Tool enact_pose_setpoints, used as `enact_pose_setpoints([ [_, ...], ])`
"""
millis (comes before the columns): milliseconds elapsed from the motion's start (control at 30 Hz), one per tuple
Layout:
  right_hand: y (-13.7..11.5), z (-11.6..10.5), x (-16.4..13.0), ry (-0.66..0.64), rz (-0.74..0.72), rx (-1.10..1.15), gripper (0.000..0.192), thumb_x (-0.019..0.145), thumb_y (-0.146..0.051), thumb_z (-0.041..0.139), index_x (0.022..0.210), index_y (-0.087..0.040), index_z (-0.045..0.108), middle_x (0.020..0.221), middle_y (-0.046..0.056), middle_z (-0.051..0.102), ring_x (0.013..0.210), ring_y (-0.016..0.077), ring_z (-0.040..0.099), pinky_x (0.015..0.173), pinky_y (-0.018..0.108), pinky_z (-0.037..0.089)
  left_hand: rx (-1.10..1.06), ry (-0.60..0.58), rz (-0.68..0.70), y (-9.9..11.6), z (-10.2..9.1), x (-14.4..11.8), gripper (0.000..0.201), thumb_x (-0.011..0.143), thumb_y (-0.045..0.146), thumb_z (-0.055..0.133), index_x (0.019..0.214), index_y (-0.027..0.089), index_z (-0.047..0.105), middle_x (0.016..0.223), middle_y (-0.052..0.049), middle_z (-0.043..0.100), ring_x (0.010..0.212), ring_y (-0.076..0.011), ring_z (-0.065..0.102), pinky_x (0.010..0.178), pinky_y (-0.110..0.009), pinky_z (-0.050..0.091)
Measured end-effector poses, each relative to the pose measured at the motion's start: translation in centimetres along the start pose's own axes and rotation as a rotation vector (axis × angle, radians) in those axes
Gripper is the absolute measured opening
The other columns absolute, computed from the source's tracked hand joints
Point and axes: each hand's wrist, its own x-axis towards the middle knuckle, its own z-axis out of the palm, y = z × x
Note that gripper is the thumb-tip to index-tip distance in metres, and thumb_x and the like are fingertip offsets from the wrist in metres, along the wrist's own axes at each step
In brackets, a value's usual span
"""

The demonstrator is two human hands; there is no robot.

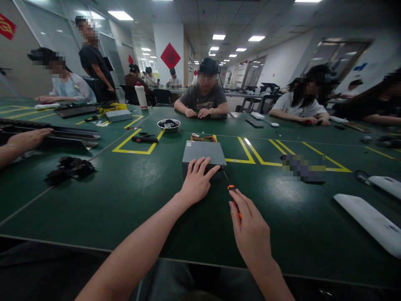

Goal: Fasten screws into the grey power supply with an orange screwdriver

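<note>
On the table (131,200) before you sits the metal box (203,152), your left hand (196,182) on its near edge. Your right hand (250,230) holds a screwdriver (233,194) just right of it. Behind the box lies a bowl (168,124).

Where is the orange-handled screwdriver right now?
In the head view, the screwdriver is in the right hand, just right of centre on the green table. Its tip points at the near right corner of the grey metal box, which the left hand steadies.

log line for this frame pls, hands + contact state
left hand: flat on grey metal box | right hand: grips orange-handled screwdriver, tip at box's near right corner | surface: green table
</note>
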Motion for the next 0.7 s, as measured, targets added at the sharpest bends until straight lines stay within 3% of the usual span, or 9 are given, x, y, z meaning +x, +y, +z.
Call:
enact_pose_setpoints([
  [233, 0.33, 0.13, -0.01, -0.025, 0.09, 0.065, 0.03, 0.086, -0.027, 0.044, 0.112, -0.014, 0.051, 0.107, 0.013, 0.056, 0.099, 0.0209, 0.055, 0.081, 0.035, 0.049, -0.037, -0.009, 0.045, -0.14, -0.13, -0.06, 0.046, 0.075, 0.015, 0.054, 0.117, 0.032, 0.051, 0.139, -0.007, 0.028, 0.13, -0.0289, 0.02, 0.104, -0.051, 0.016],
  [367, 0.19, 0.01, 0.12, -0.036, 0.144, 0.017, 0.031, 0.086, -0.024, 0.041, 0.114, -0.016, 0.051, 0.102, 0.012, 0.053, 0.09, 0.0194, 0.057, 0.071, 0.031, 0.051, -0.051, -0.002, 0.05, -0.17, -0.23, -0.1, 0.044, 0.075, 0.016, 0.054, 0.116, 0.033, 0.053, 0.139, -0.007, 0.028, 0.13, -0.029, 0.02, 0.104, -0.051, 0.016],
  [500, 0.09, -0.25, 0.15, -0.123, 0.214, -0.011, 0.032, 0.087, -0.029, 0.039, 0.112, -0.015, 0.052, 0.095, 0.01, 0.057, 0.081, 0.0204, 0.06, 0.062, 0.031, 0.049, -0.065, 0.005, 0.058, -0.16, -0.3, -0.13, 0.043, 0.076, 0.018, 0.054, 0.116, 0.033, 0.053, 0.139, -0.007, 0.028, 0.13, -0.0295, 0.02, 0.104, -0.052, 0.016],
  [700, 0.59, 0.38, 0.24, -0.299, 0.457, 0.217, 0.039, 0.088, -0.032, 0.028, 0.116, -0.013, 0.046, 0.098, 0.012, 0.062, 0.081, 0.0217, 0.06, 0.067, 0.036, 0.046, -0.068, 0.018, 0.063, -0.12, -0.33, -0.16, 0.041, 0.078, 0.019, 0.053, 0.116, 0.033, 0.053, 0.138, -0.008, 0.028, 0.13, -0.0295, 0.02, 0.104, -0.052, 0.016],
])
